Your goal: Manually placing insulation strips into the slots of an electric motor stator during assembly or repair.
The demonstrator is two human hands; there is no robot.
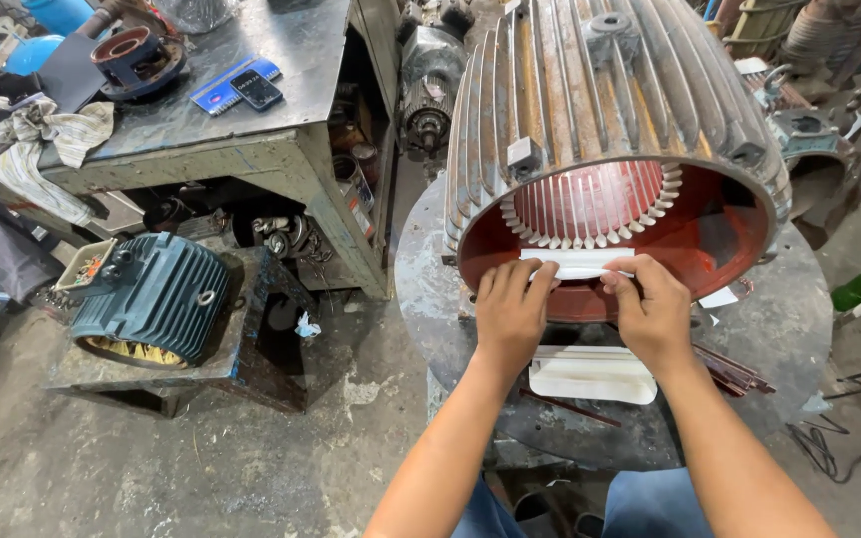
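Note:
A big ribbed grey motor housing (600, 90) lies on its side on a round metal table (430, 299), its open end facing me with a red inside and slotted stator core (590, 204). My left hand (512, 309) and my right hand (650, 304) together pinch a white strip of insulation paper (578, 263) at the lower rim of the opening, one hand at each end. A stack of white paper strips (590, 374) lies on the table just below my hands.
A smaller teal motor (151, 294) sits on a low stand at the left. A metal workbench (251, 130) behind it carries a phone, a blue card, a rag and a round part. Thin dark sticks (734, 369) lie right of the stack. Another person's arm shows at far left.

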